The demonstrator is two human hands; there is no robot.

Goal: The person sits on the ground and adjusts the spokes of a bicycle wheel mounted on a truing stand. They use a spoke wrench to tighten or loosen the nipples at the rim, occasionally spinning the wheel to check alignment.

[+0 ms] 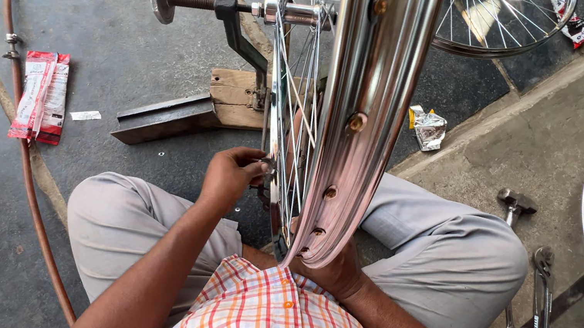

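Seated person working on a bicycle wheel [361,120] that stands upright on a metal stand [232,26], between the knees. The left hand [232,174] pinches a small part at the spokes [294,102] near the rim's lower edge, fingers closed on it; what the part is cannot be told. The right hand [337,273] cups the rim from below, its fingers mostly hidden. Risk: a fingertip may be caught between spokes if the wheel turns, or the rim may slide off the palm. Pliers [540,297] and a hammer [516,203] lie well apart.

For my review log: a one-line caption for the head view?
Seated person's left hand works at spokes while right hand steadies the chrome wheel rim.
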